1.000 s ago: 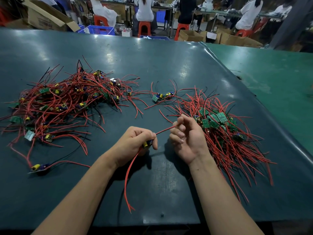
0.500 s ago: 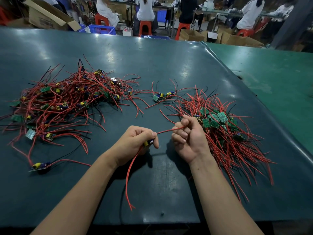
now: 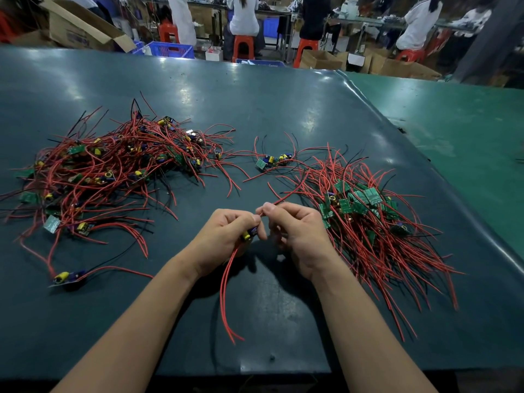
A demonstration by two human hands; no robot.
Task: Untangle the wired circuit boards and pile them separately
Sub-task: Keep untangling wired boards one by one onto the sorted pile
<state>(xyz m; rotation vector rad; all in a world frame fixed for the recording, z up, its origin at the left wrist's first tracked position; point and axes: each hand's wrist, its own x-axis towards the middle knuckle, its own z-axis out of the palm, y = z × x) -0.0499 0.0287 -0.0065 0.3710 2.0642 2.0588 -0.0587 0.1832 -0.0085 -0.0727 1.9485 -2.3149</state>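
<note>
The left hand (image 3: 226,236) is curled round a small circuit board (image 3: 249,234), its red wires (image 3: 226,293) hanging toward the table's near edge; the right hand (image 3: 297,231), just beside it, pinches another red wire (image 3: 286,195); a tangled heap (image 3: 113,171) lies well left, a sorted pile (image 3: 368,222) just right, on the dark table (image 3: 269,109).

Desk (image 3: 255,109): dark teal mat reflecting overhead light.
Side: green bench (image 3: 467,131) adjoining at right.
Behind: people sitting on red stools (image 3: 243,46); cardboard boxes (image 3: 320,59), blue crate (image 3: 170,49) standing nearby.
</note>
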